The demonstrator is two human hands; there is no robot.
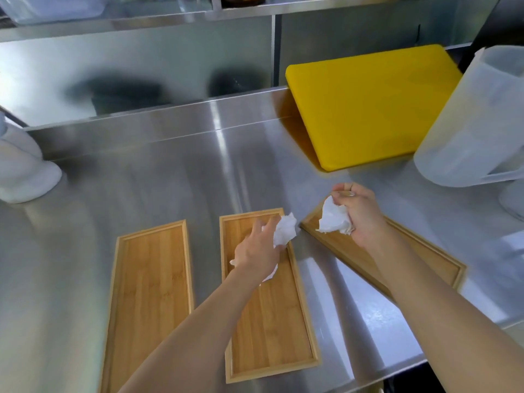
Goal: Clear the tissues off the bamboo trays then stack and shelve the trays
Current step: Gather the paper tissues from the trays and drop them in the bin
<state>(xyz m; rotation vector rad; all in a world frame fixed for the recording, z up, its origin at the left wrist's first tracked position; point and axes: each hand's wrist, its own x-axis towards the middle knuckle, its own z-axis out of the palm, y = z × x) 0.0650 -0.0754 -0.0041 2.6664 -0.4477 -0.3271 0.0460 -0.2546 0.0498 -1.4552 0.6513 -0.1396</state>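
Observation:
Three bamboo trays lie on the steel counter. The left tray is bare. Over the middle tray my left hand holds a crumpled white tissue, and more tissue pokes out under the palm. The right tray lies at an angle. Above its far end my right hand grips a second crumpled tissue.
A yellow cutting board leans against the back wall at the right. A translucent plastic jug stands at the far right. A white object sits at the left edge. A steel shelf runs overhead. The counter's front edge is close.

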